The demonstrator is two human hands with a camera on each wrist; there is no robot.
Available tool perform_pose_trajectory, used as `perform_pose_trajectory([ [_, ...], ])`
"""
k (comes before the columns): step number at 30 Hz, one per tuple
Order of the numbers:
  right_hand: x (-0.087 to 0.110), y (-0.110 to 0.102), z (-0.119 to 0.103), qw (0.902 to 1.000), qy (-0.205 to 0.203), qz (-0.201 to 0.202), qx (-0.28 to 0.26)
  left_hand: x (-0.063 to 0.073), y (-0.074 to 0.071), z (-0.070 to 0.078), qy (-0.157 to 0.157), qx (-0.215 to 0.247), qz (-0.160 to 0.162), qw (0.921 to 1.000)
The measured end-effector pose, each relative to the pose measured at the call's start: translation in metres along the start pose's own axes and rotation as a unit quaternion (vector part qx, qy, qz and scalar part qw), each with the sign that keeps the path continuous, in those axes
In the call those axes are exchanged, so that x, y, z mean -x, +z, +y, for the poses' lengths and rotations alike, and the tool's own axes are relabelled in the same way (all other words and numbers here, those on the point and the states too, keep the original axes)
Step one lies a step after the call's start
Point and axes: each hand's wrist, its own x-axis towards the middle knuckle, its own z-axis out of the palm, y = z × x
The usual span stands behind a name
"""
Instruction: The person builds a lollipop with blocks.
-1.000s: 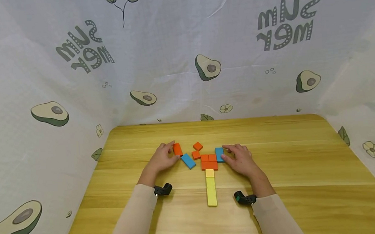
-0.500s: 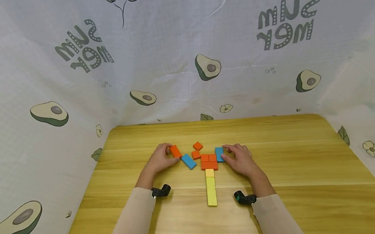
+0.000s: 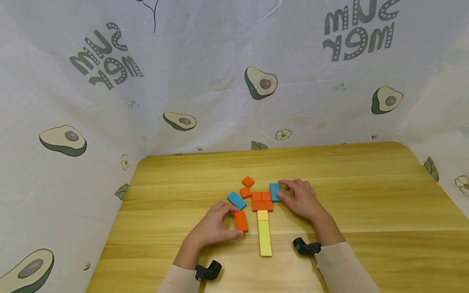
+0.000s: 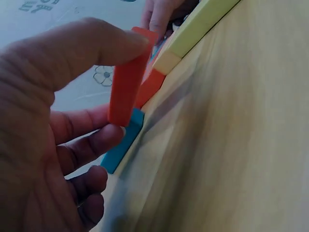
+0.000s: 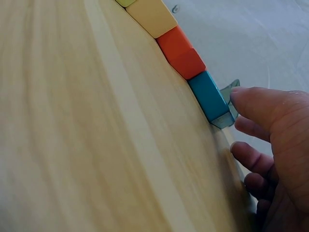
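Note:
My left hand [image 3: 214, 226] pinches an orange-red rectangular block [image 3: 241, 221] between thumb and fingertips. In the left wrist view that same block [image 4: 128, 87] stands on end between them, raised over the wood. Behind it lies a loose blue block [image 3: 236, 200], tilted. My right hand [image 3: 301, 198] rests at the right side of another blue block [image 3: 275, 192], thumb and index fingertips at its edge, the other fingers loosely bent. That blue block adjoins an orange group, two small squares [image 3: 261, 196] above one rectangle [image 3: 262, 206]. Below runs a light-orange square [image 3: 263, 215], then a long yellow block [image 3: 265, 238].
Two loose orange squares, a farther one [image 3: 248, 181] and a nearer one [image 3: 246, 192], lie left of the group. The wooden table [image 3: 340, 167] meets a hanging white cloth [image 3: 214, 76] printed with avocados at its back and sides.
The left hand has carried the orange-red block from the far left, above the loose blue block, toward me and rightward, close to the yellow block. The right hand has stayed in place.

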Motion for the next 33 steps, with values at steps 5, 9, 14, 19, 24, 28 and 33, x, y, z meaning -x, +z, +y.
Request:
perform_pose_trajectory([
  [5, 0.000, -0.001, -0.001, 1.0000, 0.000, 0.000, -0.001, -0.004, 0.008, 0.004, 0.002, -0.041, -0.015, 0.9990],
  [9, 0.000, -0.001, -0.001, 1.0000, 0.000, 0.002, 0.001, -0.009, 0.010, 0.003, 0.000, -0.053, -0.012, 0.9985],
  [14, 0.000, -0.002, -0.001, 1.0000, 0.000, 0.002, 0.004, -0.014, 0.010, 0.002, -0.002, -0.067, -0.002, 0.9978],
  [19, 0.000, -0.003, -0.002, 1.0000, 0.003, 0.001, 0.006, -0.021, 0.011, -0.001, 0.000, -0.087, 0.005, 0.9962],
  [24, 0.000, -0.002, -0.001, 0.9999, 0.005, 0.002, 0.009, -0.027, 0.010, -0.002, 0.001, -0.103, 0.005, 0.9947],
  [28, 0.001, -0.002, -0.001, 0.9999, 0.004, 0.002, 0.009, -0.032, 0.008, -0.004, 0.001, -0.115, 0.008, 0.9933],
  [33, 0.001, -0.002, -0.002, 1.0000, 0.005, 0.002, 0.007, -0.038, 0.006, -0.005, 0.003, -0.121, 0.016, 0.9925],
])
